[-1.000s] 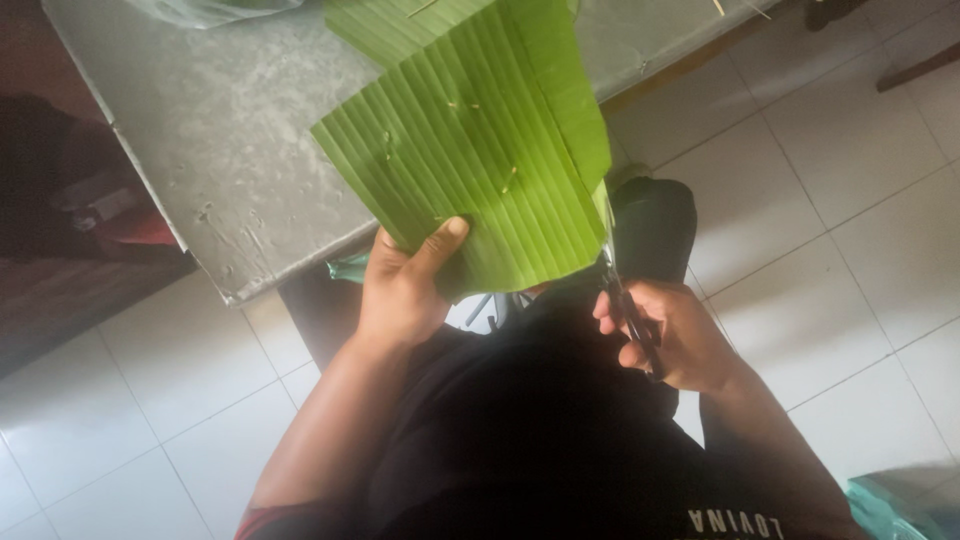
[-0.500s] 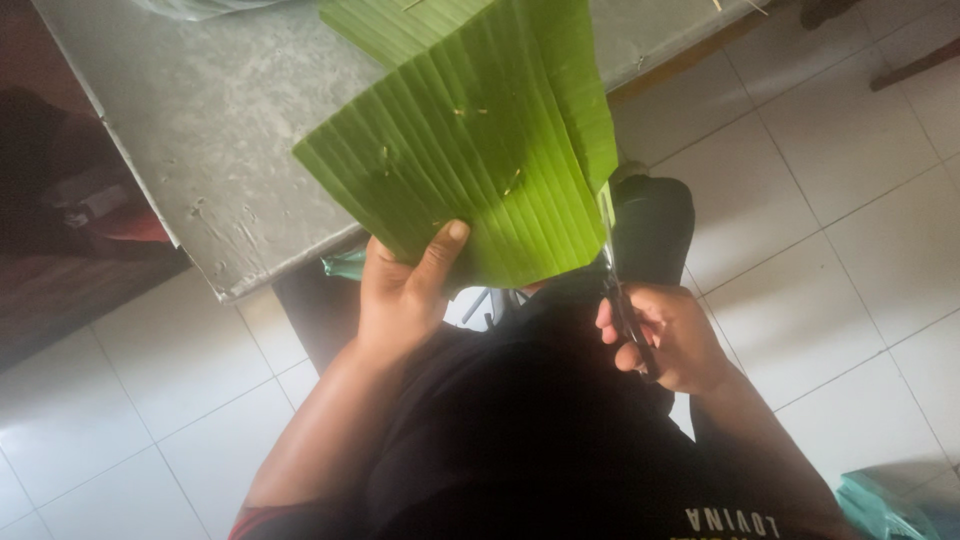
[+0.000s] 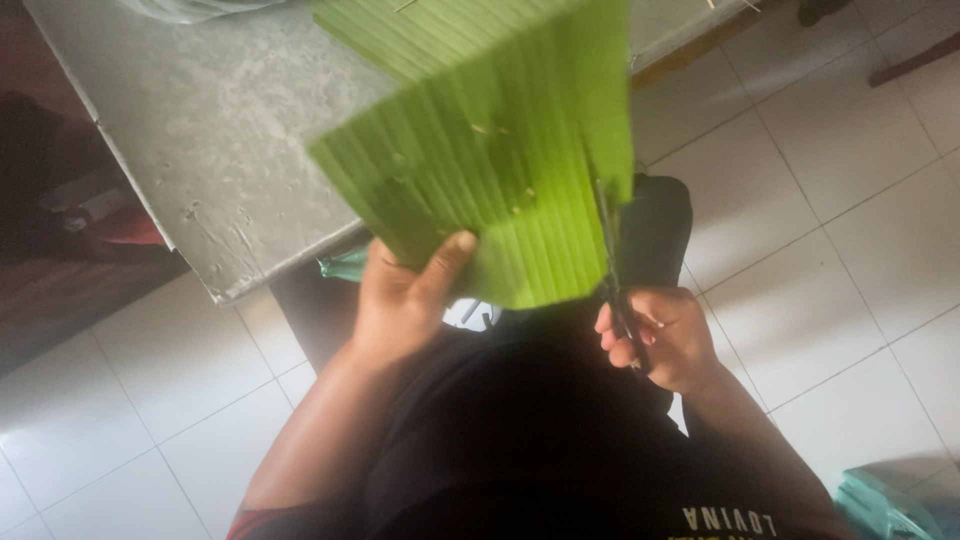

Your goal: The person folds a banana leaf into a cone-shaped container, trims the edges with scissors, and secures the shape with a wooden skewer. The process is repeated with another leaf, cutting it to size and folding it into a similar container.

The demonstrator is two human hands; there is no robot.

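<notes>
A grey metal table (image 3: 200, 150) fills the upper frame above pale floor tiles (image 3: 850, 200), with more green leaf lying at its far edge. In front of it, a broad sheet of banana leaf (image 3: 490, 170) is held up over the person's lap; it has swung slightly clockwise over the past second, bringing its right margin into line with the blades. The left hand (image 3: 405, 300) pinches the leaf's lower edge, thumb laid on top. The right hand (image 3: 660, 335) is clenched around the handles of dark scissors (image 3: 615, 270), whose blades have climbed higher along the leaf's right side, suggesting a strip is being trimmed off.
</notes>
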